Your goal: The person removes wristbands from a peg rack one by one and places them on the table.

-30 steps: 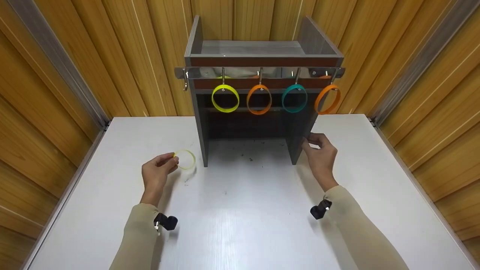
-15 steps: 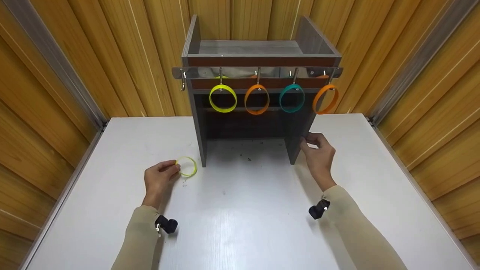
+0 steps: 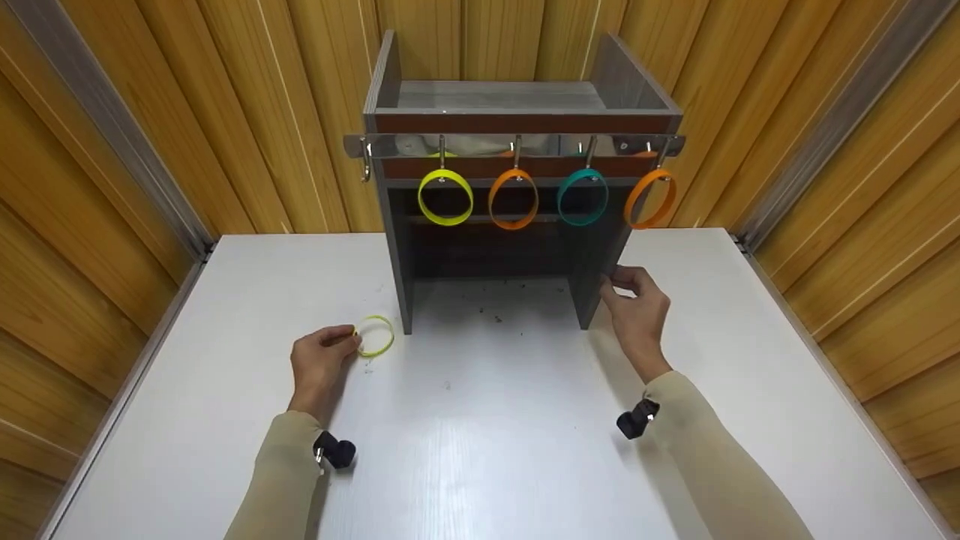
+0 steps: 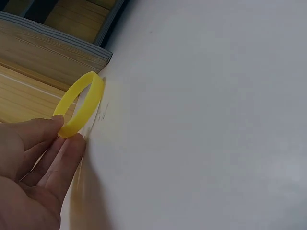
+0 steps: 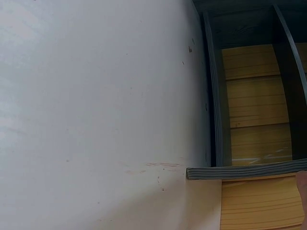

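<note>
A yellow silicone wristband (image 4: 90, 106) is pinched between the thumb and fingers of my left hand (image 3: 319, 364), just above the table and left of the grey wooden rack (image 3: 401, 270). My right hand (image 3: 639, 311) touches the outside of the rack's right side panel; the fingertips are partly hidden there, and the right wrist view shows only a sliver of finger. From the metal hook rail (image 3: 484, 145) hang a yellow wristband (image 3: 445, 222), an orange wristband (image 3: 514, 225), a teal wristband (image 3: 583, 223) and a second orange wristband (image 3: 645, 225). The leftmost hook (image 3: 366, 169) carries nothing.
The rack stands at the back of a white table (image 3: 480, 450), against wood-patterned walls (image 3: 300, 112). Small dark specks lie on the table under and beside the rack. Both wrists wear small black cameras.
My left hand has come lower and slightly to the right, still pinching the yellow wristband. The right hand keeps its place at the rack's side.
</note>
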Motion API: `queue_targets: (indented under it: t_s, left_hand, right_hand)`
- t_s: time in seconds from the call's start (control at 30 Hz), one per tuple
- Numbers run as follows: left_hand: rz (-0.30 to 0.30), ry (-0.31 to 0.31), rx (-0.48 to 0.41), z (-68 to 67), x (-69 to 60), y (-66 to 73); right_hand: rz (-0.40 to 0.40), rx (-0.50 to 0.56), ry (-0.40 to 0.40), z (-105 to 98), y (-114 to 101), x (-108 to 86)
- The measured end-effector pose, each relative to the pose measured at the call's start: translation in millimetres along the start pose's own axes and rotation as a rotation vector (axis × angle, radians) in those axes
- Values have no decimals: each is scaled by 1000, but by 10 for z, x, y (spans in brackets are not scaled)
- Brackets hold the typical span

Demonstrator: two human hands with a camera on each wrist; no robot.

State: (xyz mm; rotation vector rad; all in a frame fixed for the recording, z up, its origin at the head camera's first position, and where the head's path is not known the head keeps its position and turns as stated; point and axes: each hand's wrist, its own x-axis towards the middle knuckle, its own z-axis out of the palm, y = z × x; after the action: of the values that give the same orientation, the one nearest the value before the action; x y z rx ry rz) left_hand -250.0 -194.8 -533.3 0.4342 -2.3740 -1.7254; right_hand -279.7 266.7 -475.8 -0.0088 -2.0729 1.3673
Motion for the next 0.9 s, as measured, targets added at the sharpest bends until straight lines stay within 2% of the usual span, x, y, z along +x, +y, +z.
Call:
queue_targets:
  t_s: [0.27, 0.5, 0.67, 0.9]
  left_hand:
    - [41, -2, 24, -1, -4, 3]
    - [38, 3, 49, -5, -18, 53]
    - [48, 4, 31, -7, -53, 186]
    - [117, 19, 3, 35, -74, 442]
  right_hand:
    - [12, 13, -2, -5, -2, -7]
    - [-4, 14, 9, 3, -7, -2]
    - [-8, 5, 9, 10, 1, -10]
    - [-5, 49, 1, 9, 2, -9]
